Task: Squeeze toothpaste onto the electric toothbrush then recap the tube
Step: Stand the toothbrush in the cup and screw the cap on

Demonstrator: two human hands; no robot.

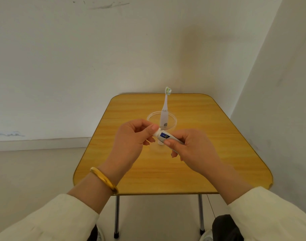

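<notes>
A small white toothpaste tube (163, 136) with a blue label is held level above the middle of the wooden table (192, 171). My right hand (188, 148) grips its body. My left hand (133, 134) pinches the white cap end (157, 132) of the tube between thumb and fingers. Behind my hands a white electric toothbrush (164, 112) stands upright in a clear glass cup (173, 119), bristles at the top. The brush's base is hidden behind the tube.
The small table stands in a corner, with white walls close behind it and to its right. A gold bangle (105, 180) sits on my left wrist. Metal table legs (116, 216) and my shoes show below the near edge.
</notes>
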